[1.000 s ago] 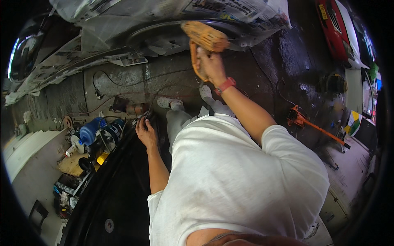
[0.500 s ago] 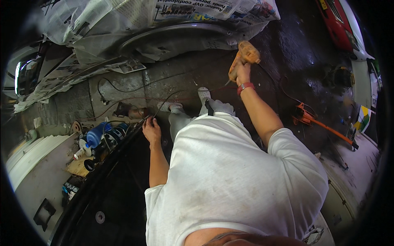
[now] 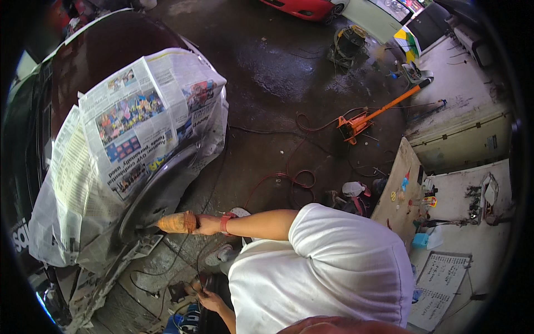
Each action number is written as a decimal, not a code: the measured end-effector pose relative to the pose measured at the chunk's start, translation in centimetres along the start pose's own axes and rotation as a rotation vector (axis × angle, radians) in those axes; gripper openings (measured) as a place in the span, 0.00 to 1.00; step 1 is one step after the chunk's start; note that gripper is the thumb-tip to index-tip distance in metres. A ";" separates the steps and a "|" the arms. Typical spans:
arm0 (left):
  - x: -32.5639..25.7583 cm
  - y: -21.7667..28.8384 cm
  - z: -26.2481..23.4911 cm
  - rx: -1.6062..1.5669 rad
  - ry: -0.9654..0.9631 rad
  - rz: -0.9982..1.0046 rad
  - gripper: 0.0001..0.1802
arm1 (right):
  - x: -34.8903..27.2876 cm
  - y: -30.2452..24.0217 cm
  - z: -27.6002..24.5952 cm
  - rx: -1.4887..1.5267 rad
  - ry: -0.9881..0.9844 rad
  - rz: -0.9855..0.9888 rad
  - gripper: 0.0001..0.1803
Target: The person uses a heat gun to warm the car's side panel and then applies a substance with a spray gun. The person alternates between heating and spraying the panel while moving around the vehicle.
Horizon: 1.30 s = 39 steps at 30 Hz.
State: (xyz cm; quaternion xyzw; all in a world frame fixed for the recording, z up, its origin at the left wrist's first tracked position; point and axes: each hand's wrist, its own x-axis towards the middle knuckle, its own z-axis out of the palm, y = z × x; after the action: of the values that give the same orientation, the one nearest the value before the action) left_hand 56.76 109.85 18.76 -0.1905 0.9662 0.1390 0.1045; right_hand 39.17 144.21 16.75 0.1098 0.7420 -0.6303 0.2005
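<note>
My right hand [image 3: 208, 224], with a red band at the wrist, grips a worn orange heat gun [image 3: 177, 222]. The gun's nozzle faces the bare dark curved body panel [image 3: 147, 206] of a car, close to the arch edge; contact cannot be made out. Newspaper sheets [image 3: 133, 119] and thin plastic cover the car around this panel. Lower down, near my body, my left hand [image 3: 210, 301] has its fingers closed around a dark cord [image 3: 198, 267]. Part of that hand's grip is hard to see.
An orange floor jack [image 3: 356, 127] with a long handle lies right on the dark floor. Looped red hose [image 3: 303, 178] trails nearby. A wooden board [image 3: 396, 192] with small items, a drum-shaped machine [image 3: 350, 44] and a red car [image 3: 300, 8] stand farther right and back.
The view has swung to the right. My right hand has brought the heat gun from out at the side over to the car panel. My left hand stays low by the cord.
</note>
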 end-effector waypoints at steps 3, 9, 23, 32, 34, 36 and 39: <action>2.0 -0.9 1.4 -0.017 0.034 0.087 0.22 | -0.5 0.1 -2.5 0.027 0.134 -0.005 0.33; 2.1 1.2 1.7 -0.017 -0.040 0.143 0.20 | -1.4 7.3 -7.2 0.173 0.642 0.211 0.35; 2.3 0.9 -3.4 -0.173 0.057 0.019 0.17 | 1.8 8.3 4.9 -0.018 0.368 0.089 0.45; 2.6 -6.2 -6.7 -0.331 0.012 -0.104 0.16 | 7.6 2.2 24.4 -0.405 0.024 -0.078 0.38; 3.0 -7.9 -6.2 -0.365 0.046 -0.076 0.16 | 11.6 1.9 28.6 -0.461 -0.026 -0.064 0.39; 4.1 -9.4 -6.6 -0.408 -0.048 -0.123 0.17 | 15.7 1.7 32.4 -0.543 0.017 -0.056 0.39; 5.8 -11.7 -8.3 -0.364 0.003 -0.116 0.16 | 18.5 3.7 38.5 -0.673 0.010 -0.067 0.40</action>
State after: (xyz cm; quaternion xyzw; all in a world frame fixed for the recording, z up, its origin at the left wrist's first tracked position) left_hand 54.91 94.94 22.43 -0.2619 0.9126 0.3049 0.0748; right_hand 30.24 105.56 0.58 0.0161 0.9126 -0.3556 0.2012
